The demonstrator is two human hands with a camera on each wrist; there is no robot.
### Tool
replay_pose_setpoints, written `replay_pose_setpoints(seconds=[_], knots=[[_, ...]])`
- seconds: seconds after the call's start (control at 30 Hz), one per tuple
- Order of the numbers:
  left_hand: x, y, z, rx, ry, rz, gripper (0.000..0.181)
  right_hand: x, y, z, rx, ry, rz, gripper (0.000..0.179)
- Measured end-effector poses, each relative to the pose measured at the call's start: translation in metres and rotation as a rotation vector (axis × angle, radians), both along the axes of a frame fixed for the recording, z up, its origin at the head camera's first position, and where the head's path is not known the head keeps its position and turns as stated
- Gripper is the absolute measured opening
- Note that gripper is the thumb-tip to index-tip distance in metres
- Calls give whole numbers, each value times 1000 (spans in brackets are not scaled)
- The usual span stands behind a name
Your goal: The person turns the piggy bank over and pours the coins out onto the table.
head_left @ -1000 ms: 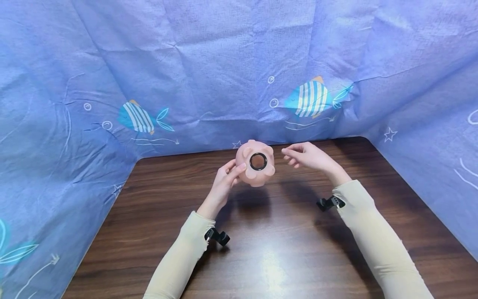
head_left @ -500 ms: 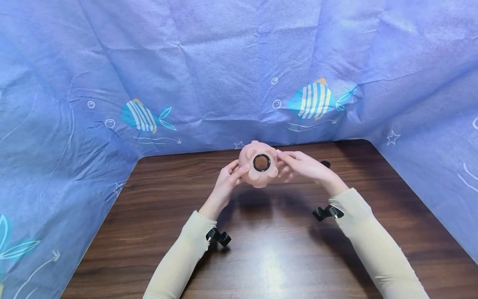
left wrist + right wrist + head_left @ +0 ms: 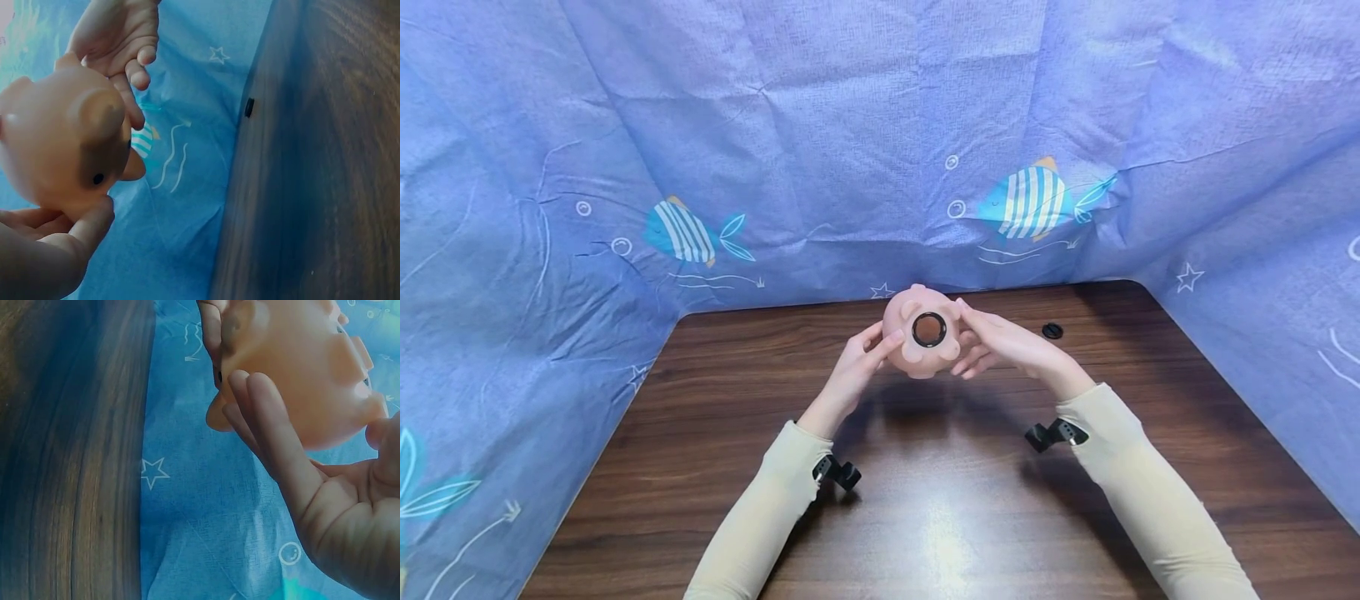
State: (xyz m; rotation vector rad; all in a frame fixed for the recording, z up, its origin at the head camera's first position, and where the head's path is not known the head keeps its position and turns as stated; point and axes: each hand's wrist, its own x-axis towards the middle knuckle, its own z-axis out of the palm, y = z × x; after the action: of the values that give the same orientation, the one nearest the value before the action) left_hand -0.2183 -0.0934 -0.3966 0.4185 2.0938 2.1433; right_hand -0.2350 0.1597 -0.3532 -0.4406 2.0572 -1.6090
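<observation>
A pink piggy bank is held above the table, its underside with stubby feet facing me. In the middle of that underside is a round opening with a black rim. My left hand grips the bank's left side, thumb on the underside. On the other side my right hand has its thumb at a foot, and its fingers extend fairly straight along the bank. The left wrist view shows the pig's snout and a black eye. A black round plug with a slot lies on the table beyond my right hand.
The dark wood-grain table spreads beneath both arms. A blue cloth printed with fish and stars hangs behind it and along both sides. Each wrist carries a black camera mount.
My right hand has moved left to the piggy bank, and its fingers have straightened. The black plug has come into view behind that hand. My left hand keeps its grip.
</observation>
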Motion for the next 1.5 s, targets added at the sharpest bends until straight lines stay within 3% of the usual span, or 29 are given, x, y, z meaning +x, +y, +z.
replay_pose_setpoints(seconds=[0.2, 0.43, 0.7, 0.93, 1.2, 1.4, 1.5], knots=[[0, -1, 0, -100, 74, -15, 56, 1, -3, -5, -25, 16, -22, 74], [0, -6, 6, -111, 54, 16, 68, 1, -3, -11, -53, 55, -12, 67], [0, -8, 8, -126, 29, 5, 67, 0, -5, -14, -107, 36, -49, 60], [-4, -11, 12, -86, -27, -81, 63, -2, -6, -17, -138, 54, -72, 64], [-8, -12, 16, -9, -105, -46, 57, 2, -8, -18, -98, 214, -106, 65], [-8, -12, 15, 56, -40, 4, 58, 2, -15, -18, -83, 324, -142, 66], [-7, -13, 17, 84, 19, 12, 58, 2, -19, -16, -129, 344, -157, 67]])
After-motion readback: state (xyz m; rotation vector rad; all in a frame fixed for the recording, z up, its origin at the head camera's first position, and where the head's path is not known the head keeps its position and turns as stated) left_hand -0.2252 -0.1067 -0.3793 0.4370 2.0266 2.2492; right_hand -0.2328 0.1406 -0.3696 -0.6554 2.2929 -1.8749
